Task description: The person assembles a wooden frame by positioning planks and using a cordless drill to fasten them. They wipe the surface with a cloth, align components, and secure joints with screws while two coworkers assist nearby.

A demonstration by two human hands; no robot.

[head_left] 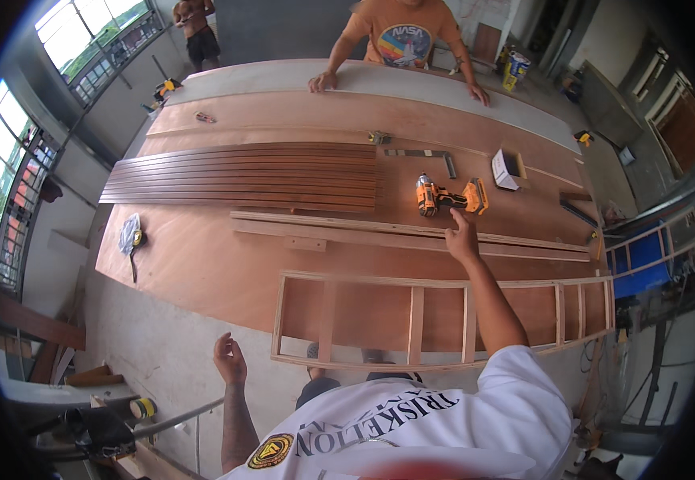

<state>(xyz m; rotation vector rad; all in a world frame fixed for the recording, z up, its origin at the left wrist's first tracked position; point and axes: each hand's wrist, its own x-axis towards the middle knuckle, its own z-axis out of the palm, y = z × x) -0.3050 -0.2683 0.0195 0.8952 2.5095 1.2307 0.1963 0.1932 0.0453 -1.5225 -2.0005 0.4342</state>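
My right hand (462, 236) reaches over the wooden strips on the table, with its index finger stretched toward an orange and black cordless impact driver (437, 196). The fingertip lies close to the driver's handle; whether they touch I cannot tell. Nothing shows in that hand. Over the floor in front of the table hangs my left hand (230, 358), its fingers loosely bent and apart, holding nothing. Long plywood strips (411, 234) run across the table below the driver. A ladder-like wooden frame (417, 324) lies along the near edge, under my right forearm.
A dark slatted wood panel (243, 176) lies left of the driver. Nearby are a metal square (450, 164), a small white box (507, 170) and a tape measure (138, 238). Across the table, a person in an orange shirt rests both hands on a pale board (395, 80).
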